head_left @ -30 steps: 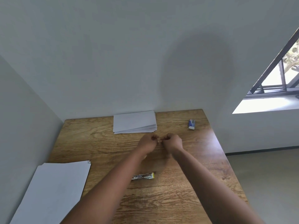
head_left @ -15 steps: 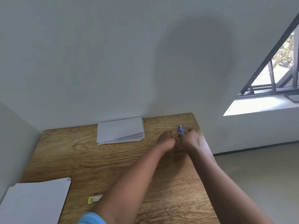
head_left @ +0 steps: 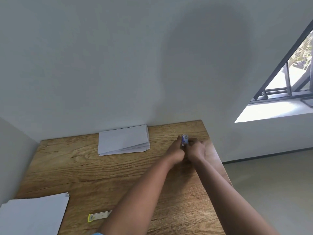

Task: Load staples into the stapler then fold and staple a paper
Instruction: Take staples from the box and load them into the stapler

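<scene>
Moved: half a second back I saw the small blue-and-white staple box (head_left: 185, 140) standing on the wood-grain table (head_left: 105, 168) with the hands just reaching it; now both hands meet around it at the far right corner.
Left hand (head_left: 175, 152): fingers curled against the box's left side.
Right hand (head_left: 196, 150): fingers curled on the box's right side, pinching it with the left.
Box contents: I cannot tell; the box is too small and blurred.
Folded white paper stack (head_left: 123, 140): lies against the wall, well left of the hands.
Flat white sheets (head_left: 32, 216): near left corner.
Silver-and-yellow stapler (head_left: 99, 216): lies flat just beside the sheets, partly behind the left forearm.
</scene>
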